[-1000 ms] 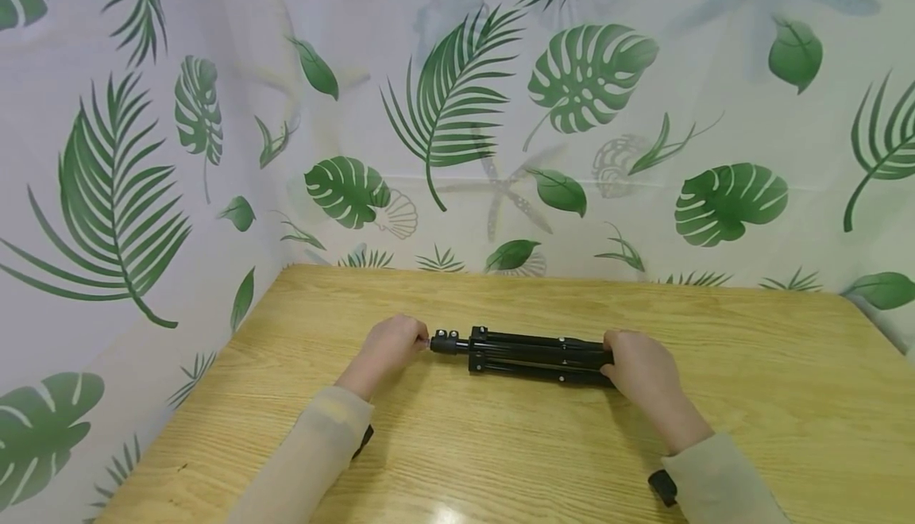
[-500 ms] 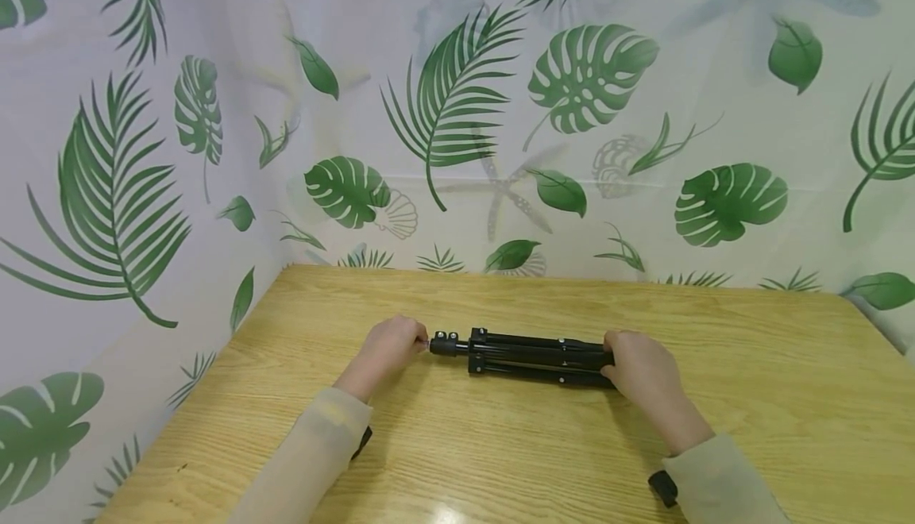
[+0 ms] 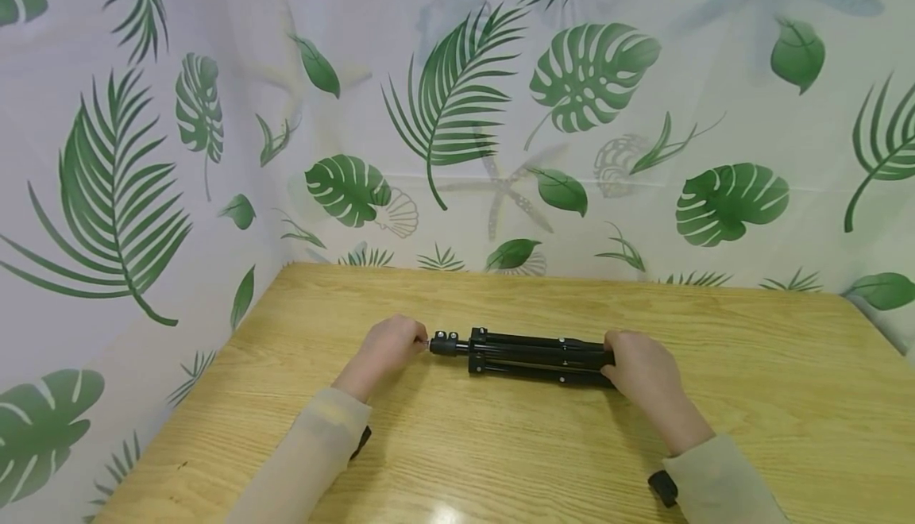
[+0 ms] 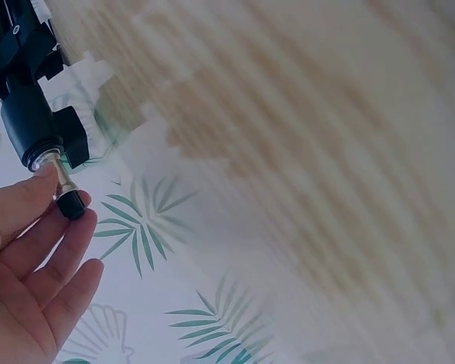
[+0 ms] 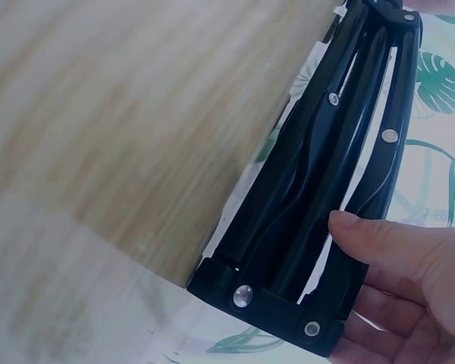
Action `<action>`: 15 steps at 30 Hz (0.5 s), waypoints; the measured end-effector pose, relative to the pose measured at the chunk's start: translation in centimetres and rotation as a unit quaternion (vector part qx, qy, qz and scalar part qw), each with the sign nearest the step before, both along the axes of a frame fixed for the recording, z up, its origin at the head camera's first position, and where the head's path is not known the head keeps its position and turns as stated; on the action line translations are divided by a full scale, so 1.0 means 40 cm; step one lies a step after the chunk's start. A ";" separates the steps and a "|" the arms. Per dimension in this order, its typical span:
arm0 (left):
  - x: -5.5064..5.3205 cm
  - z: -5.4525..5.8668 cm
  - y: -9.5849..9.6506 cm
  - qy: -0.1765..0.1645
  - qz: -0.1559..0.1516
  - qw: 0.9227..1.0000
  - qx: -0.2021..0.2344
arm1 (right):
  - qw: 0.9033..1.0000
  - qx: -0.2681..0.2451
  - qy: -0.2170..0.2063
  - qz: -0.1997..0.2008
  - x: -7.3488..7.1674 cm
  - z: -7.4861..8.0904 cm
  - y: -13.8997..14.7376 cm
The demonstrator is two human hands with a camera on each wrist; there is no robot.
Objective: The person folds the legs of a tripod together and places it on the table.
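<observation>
A folded black tripod stand (image 3: 536, 353) lies lengthwise across the middle of the wooden table. At its narrow left end, my left hand (image 3: 389, 347) pinches the short metal tip (image 4: 63, 178) between thumb and fingers; in the left wrist view this tip ends in a black cap (image 4: 70, 205). My right hand (image 3: 643, 369) grips the wide end of the folded legs, its thumb across them and the fingers beneath, as the right wrist view shows. Silver rivets (image 5: 243, 296) dot the leg joints. In the head view, the right hand covers the stand's far right end.
The light wooden table (image 3: 457, 445) reaches back to a white cloth (image 3: 472, 111) printed with green leaves, which hangs behind and along the left side. A black strap piece (image 3: 663, 488) sits at the right wrist.
</observation>
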State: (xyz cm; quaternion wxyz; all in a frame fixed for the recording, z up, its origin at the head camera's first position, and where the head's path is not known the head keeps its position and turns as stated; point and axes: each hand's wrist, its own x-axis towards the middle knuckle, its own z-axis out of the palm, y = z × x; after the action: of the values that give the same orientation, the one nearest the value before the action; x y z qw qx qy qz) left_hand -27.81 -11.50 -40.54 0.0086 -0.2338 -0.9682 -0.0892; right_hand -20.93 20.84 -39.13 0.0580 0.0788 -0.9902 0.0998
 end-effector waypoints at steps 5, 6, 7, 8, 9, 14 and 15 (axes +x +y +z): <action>0.007 0.003 0.001 -0.001 0.010 1.000 0.007 | 1.000 -0.015 -0.007 -0.004 0.002 0.001 0.002; 0.010 0.007 0.002 -0.001 0.012 1.000 0.013 | 1.000 -0.018 -0.010 -0.005 0.003 0.002 0.002; 0.013 0.011 0.003 -0.001 0.015 1.000 0.019 | 1.000 -0.022 -0.011 -0.005 0.005 0.004 0.001; 0.017 0.019 0.006 -0.001 0.017 1.000 0.025 | 1.000 -0.026 -0.011 -0.005 0.007 0.006 0.000; 0.021 0.027 0.009 -0.001 0.018 0.999 0.031 | 0.999 -0.029 -0.011 -0.005 0.009 0.008 -0.001; 0.048 0.069 0.046 0.017 -0.005 0.998 0.059 | 0.999 -0.051 0.019 0.004 0.020 0.026 -0.020; 0.054 0.073 0.055 0.025 -0.014 0.997 0.067 | 0.998 -0.055 0.027 0.008 0.023 0.031 -0.026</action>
State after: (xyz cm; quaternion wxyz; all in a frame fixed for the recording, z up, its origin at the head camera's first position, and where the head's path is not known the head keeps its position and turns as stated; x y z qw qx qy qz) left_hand -25.65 -9.28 -37.60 0.0471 -0.2484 -0.9562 -0.1479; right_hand -20.02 19.79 -37.89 0.0885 0.0857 -0.9806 0.1525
